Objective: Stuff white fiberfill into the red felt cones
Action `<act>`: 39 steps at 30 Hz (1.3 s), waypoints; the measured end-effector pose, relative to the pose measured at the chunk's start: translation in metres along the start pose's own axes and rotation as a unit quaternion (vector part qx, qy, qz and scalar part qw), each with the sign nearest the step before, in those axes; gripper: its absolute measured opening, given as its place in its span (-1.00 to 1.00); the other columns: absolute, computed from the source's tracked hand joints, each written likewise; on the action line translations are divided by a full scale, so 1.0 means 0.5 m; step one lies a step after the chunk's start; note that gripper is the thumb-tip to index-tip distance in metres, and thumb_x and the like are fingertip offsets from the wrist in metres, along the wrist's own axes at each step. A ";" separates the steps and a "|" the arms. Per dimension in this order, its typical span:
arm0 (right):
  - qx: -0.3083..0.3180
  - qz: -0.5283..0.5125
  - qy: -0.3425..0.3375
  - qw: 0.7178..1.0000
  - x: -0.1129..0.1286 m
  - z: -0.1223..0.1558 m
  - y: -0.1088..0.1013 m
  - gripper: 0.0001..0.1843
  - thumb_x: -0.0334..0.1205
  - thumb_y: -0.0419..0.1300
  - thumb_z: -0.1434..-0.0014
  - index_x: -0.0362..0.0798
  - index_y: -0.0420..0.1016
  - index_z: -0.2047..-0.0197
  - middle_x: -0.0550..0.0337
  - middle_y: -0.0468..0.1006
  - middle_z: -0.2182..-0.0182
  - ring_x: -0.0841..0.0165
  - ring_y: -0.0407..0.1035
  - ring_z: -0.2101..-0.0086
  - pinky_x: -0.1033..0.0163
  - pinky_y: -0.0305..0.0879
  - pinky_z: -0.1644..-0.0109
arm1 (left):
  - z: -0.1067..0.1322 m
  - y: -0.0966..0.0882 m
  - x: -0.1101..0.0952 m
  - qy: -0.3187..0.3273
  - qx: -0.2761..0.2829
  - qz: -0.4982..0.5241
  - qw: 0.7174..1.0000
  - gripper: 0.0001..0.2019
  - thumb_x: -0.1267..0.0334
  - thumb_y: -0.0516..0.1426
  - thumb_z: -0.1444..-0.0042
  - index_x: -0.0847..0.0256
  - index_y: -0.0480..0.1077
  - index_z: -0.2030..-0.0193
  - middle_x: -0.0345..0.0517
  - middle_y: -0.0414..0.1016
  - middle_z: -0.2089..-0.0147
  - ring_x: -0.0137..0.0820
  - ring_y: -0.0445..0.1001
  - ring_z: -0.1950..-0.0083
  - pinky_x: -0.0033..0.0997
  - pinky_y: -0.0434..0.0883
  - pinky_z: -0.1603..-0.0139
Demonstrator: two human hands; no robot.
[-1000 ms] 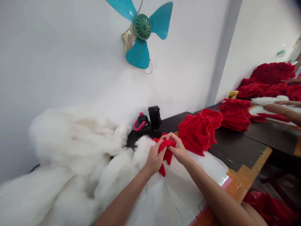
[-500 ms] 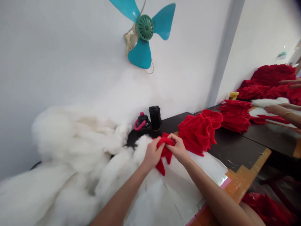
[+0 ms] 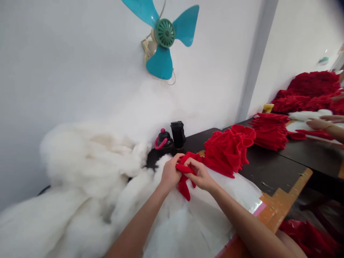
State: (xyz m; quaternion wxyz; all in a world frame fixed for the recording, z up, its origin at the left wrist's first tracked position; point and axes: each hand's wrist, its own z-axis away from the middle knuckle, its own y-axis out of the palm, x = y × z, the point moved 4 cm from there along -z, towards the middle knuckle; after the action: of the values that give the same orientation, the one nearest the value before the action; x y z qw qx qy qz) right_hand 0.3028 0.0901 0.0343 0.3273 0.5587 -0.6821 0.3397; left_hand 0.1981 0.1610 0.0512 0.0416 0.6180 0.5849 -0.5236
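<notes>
Both my hands grip one small red fabric piece (image 3: 185, 186) over the white sheet at the table's middle. My left hand (image 3: 170, 174) pinches its left top edge, fingers curled. My right hand (image 3: 199, 175) is closed on its right side, thumb and fingers pressing into the cloth. A tail of the red piece hangs below my hands. A big mound of white stuffing (image 3: 88, 172) lies just left of my left hand, touching it. A pile of similar red fabric pieces (image 3: 228, 148) sits right behind my right hand.
Two dark bottles (image 3: 172, 138) stand at the wall behind my hands. A teal fan (image 3: 163, 36) hangs on the wall above. A second red stack (image 3: 270, 130) and more red heaps (image 3: 309, 91) lie at the right, where another person's hand (image 3: 322, 123) works. The dark table (image 3: 271, 172) edge runs at the right.
My hands have shifted slightly down and left with the red piece, and my right fingers have worked further into the cloth. The other person's hand at the right moved a little.
</notes>
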 end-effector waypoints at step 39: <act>-0.232 0.155 0.028 0.960 -0.046 0.007 -0.038 -0.82 -0.42 0.06 0.08 -0.01 0.09 0.52 0.38 0.17 0.59 0.46 0.04 0.51 0.33 -0.05 0.43 | 0.044 0.055 -0.022 0.119 0.075 -0.070 0.988 -0.77 0.43 -0.04 -0.13 0.15 0.25 0.08 -0.10 0.52 0.25 -0.31 0.52 0.29 -0.42 0.36 0.28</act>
State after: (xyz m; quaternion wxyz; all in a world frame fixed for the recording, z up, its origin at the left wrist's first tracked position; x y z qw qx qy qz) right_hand 0.3248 0.0968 0.0154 0.4108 0.3453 -0.8106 0.2342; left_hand 0.2084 0.1301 0.0337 -0.1117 0.6350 0.5867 -0.4900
